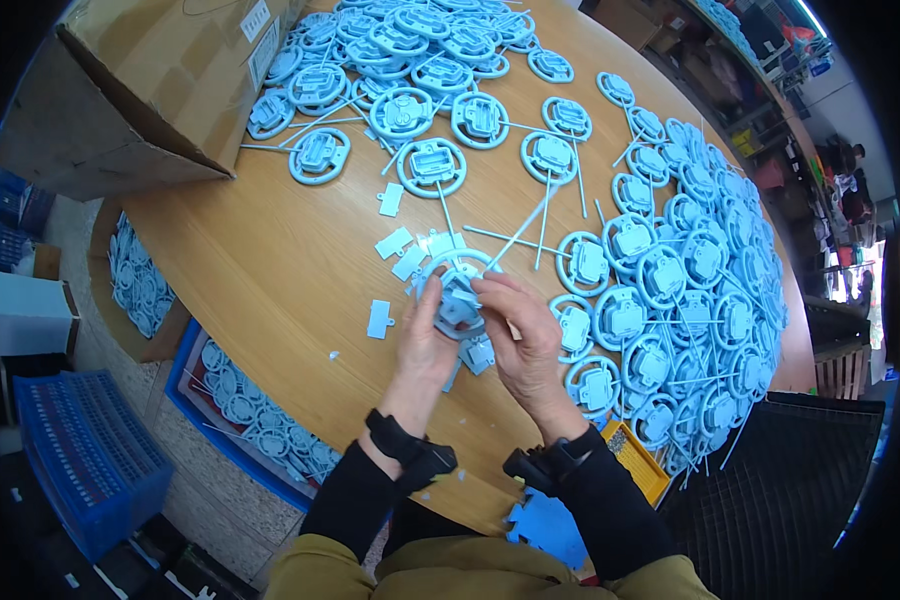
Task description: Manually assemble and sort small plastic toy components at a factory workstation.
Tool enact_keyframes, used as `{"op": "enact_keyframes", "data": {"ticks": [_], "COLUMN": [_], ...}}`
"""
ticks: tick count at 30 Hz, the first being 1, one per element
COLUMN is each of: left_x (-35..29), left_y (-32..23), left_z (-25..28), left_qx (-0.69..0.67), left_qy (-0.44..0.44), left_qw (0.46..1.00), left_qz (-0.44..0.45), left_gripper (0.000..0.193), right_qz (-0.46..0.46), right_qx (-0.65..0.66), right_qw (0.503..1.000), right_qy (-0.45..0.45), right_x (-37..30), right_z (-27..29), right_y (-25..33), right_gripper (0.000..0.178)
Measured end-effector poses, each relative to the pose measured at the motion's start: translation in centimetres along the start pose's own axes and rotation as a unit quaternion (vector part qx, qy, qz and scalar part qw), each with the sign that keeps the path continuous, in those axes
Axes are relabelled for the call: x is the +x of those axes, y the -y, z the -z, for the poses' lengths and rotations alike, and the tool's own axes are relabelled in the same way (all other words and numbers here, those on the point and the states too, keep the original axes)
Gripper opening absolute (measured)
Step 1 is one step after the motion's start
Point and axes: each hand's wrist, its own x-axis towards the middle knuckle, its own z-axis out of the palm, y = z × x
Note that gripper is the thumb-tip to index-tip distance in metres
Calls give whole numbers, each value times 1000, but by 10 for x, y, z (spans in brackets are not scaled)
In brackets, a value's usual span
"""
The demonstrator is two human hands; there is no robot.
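Above the middle of the table, my left hand (pixel 426 340) is closed around the left side of a light-blue plastic toy steering wheel (pixel 458 301) with a boxed centre. My right hand (pixel 522 330) grips the wheel's right side, its thumb and fingers bent in at the hub. Whether a small part is between those fingers is hidden. A thin rod runs up and to the right beyond the wheel. Close by on the table lie several flat light-blue battery covers (pixel 379 319), each with a small tab. More pale-blue pieces (pixel 477 354) show partly beneath my hands.
Similar wheels with rods form a large pile (pixel 685 290) on the right and another (pixel 400 45) at the back. A cardboard box (pixel 160 90) stands back left. Below the table's left edge, a blue bin (pixel 195 385) holds more wheels. A yellow tray (pixel 635 465) sits near my right forearm.
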Motion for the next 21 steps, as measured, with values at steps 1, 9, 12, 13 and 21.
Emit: {"op": "enact_keyframes", "data": {"ticks": [1,9,12,13,21], "left_x": [-6,-27,-26,-27,-30], "left_y": [8,2,4,5,9], "left_z": [-12,-36,-35,-35,-35], "left_qx": [-52,-48,-41,-40,-146], "left_qy": [4,42,57,56,56], "left_qw": [999,997,996,996,988], "left_qz": [5,-47,-60,-60,16], "left_gripper": [42,43,45,45,42], "right_qz": [50,98,89,89,86], "right_qx": [-74,-220,-173,-144,-150], "right_qw": [996,970,981,985,985], "right_qy": [14,37,20,14,17], "right_x": [-1,-20,-24,-24,-11], "right_z": [1,10,10,11,21], "right_y": [-7,-8,-15,-20,-18], "right_gripper": [20,29,32,33,35]}}
